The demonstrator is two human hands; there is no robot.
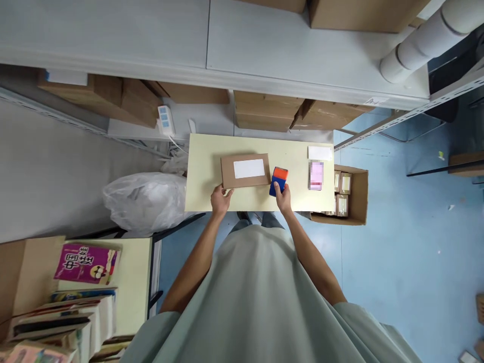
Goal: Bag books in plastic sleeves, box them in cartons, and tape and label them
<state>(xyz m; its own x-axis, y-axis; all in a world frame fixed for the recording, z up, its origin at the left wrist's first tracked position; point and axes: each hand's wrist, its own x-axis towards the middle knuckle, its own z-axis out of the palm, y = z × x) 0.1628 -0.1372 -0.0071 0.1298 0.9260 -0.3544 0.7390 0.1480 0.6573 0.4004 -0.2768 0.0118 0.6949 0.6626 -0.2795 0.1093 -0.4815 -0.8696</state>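
A flat brown cardboard box with a blank white label on top lies on the pale yellow table. My left hand holds the box at its front left corner, the thumb along the front edge and the fingers by the corner. Beside the box's right end, my right hand is closed around a small blue-and-orange block-shaped tool. Its orange end points away from me, and its exact kind cannot be made out. The fingers under it are hidden.
A pink-screened phone and a white slip lie at the table's right end. An open carton of small boxes stands right of it. A plastic bag sits left, books lower left. A grey shelf overhangs the back.
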